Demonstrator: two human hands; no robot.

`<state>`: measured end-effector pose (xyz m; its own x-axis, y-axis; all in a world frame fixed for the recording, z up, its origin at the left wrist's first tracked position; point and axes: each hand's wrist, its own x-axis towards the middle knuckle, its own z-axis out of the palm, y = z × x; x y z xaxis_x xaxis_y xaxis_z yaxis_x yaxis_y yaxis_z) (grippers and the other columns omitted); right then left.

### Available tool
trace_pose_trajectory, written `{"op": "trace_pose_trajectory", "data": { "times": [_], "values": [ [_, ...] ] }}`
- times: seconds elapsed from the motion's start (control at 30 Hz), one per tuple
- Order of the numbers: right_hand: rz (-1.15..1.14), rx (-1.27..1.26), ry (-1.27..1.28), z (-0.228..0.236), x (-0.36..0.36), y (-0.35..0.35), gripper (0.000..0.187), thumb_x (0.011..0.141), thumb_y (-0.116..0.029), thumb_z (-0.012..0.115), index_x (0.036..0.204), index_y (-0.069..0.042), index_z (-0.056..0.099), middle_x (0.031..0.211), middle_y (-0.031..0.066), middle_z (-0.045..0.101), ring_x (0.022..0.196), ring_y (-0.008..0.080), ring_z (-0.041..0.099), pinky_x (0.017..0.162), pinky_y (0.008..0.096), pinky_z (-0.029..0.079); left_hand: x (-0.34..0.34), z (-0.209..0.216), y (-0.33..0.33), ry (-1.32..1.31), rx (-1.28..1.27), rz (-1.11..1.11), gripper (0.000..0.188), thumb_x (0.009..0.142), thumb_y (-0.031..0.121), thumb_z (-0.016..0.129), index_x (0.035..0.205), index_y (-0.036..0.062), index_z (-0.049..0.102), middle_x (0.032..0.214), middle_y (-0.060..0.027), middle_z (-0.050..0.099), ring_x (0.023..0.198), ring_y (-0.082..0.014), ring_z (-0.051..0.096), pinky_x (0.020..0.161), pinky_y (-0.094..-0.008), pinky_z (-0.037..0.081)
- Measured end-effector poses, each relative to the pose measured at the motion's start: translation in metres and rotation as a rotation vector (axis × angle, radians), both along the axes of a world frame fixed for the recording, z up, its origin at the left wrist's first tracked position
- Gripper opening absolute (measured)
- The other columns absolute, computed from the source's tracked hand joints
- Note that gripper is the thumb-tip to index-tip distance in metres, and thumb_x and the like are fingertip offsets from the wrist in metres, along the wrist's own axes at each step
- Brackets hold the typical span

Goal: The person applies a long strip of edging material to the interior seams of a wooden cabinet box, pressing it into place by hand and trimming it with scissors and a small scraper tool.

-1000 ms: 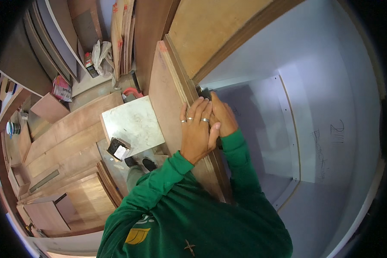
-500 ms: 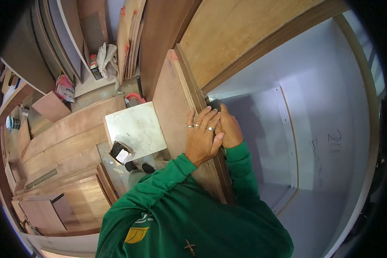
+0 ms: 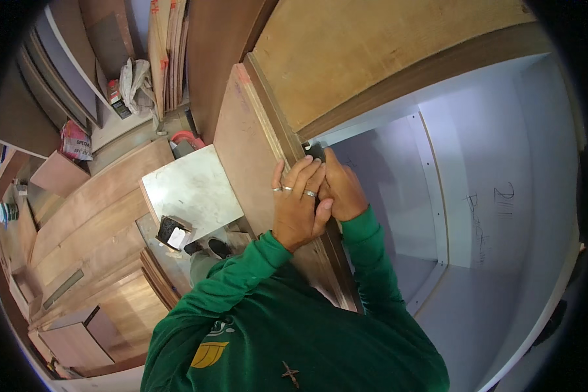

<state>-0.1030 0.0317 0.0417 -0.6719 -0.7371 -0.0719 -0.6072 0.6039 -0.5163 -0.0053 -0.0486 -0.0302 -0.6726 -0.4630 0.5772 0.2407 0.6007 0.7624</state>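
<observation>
My left hand (image 3: 298, 201), with rings on its fingers, lies across the layered edge of an upright plywood panel (image 3: 245, 134). Its fingers are stretched out, the thumb apart, and the fingertips rest beside or on a small dark piece (image 3: 315, 151). On the cabinet side of that edge, my right hand (image 3: 344, 191) is closed around this piece, its thumb pointing up along it. Fingers cover most of the dark piece, so its kind cannot be made out. The two hands touch and partly overlap.
A pale-lined cabinet interior (image 3: 483, 176) with pencil marks opens at right, below a wooden panel (image 3: 385, 52). A white-topped board (image 3: 196, 186) and a small dark box (image 3: 174, 232) are left. Stacked sheets (image 3: 121, 294) and leaning panels (image 3: 166, 59) stand farther off.
The view has shifted slightly, so the surroundings sit a little left of before. Both hands stay together at the panel edge, with the dark piece still under the fingers.
</observation>
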Motion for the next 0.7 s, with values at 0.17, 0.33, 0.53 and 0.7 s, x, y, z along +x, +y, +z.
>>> {"op": "trace_pose_trajectory", "data": {
  "times": [0.17, 0.33, 0.53, 0.7],
  "values": [
    [0.029, 0.025, -0.048, 0.010, -0.004, -0.007, 0.043, 0.089, -0.010, 0.057, 0.125, 0.011, 0.043, 0.086, 0.0297, 0.067, 0.085, 0.0506, 0.066, 0.067, 0.0565, 0.051, -0.001, 0.004, -0.001, -0.005, -0.011, 0.019, 0.047, 0.093, 0.028, 0.059, 0.130, -0.0005, 0.060, 0.132, -0.0145, 0.059, 0.135, -0.0319, 0.048, 0.120, -0.0600, 0.018],
    [0.008, -0.010, -0.008, 0.009, -0.001, -0.005, 0.035, 0.094, -0.015, 0.055, 0.119, 0.007, 0.044, 0.087, 0.0303, 0.066, 0.086, 0.0531, 0.064, 0.067, 0.0580, 0.049, 0.001, 0.007, -0.005, -0.028, -0.074, 0.034, 0.046, 0.092, 0.026, 0.061, 0.129, 0.0002, 0.061, 0.132, -0.0130, 0.060, 0.137, -0.0296, 0.047, 0.120, -0.0617, 0.017],
    [-0.017, -0.064, 0.051, 0.006, 0.004, 0.009, 0.026, 0.100, -0.020, 0.051, 0.112, 0.002, 0.045, 0.085, 0.0305, 0.066, 0.082, 0.0546, 0.062, 0.065, 0.0600, 0.047, 0.003, 0.006, -0.005, -0.019, -0.072, -0.005, 0.046, 0.093, 0.027, 0.060, 0.133, 0.0029, 0.061, 0.134, -0.0111, 0.059, 0.138, -0.0286, 0.046, 0.120, -0.0635, 0.014],
    [-0.073, 0.039, 0.071, 0.012, 0.012, 0.010, 0.023, 0.100, -0.023, 0.052, 0.106, -0.002, 0.044, 0.079, 0.0304, 0.064, 0.075, 0.0537, 0.061, 0.060, 0.0610, 0.045, 0.004, -0.001, -0.007, 0.008, -0.052, -0.036, 0.047, 0.094, 0.028, 0.058, 0.136, 0.0052, 0.060, 0.136, -0.0105, 0.059, 0.140, -0.0288, 0.045, 0.120, -0.0640, 0.013]
  ]
}}
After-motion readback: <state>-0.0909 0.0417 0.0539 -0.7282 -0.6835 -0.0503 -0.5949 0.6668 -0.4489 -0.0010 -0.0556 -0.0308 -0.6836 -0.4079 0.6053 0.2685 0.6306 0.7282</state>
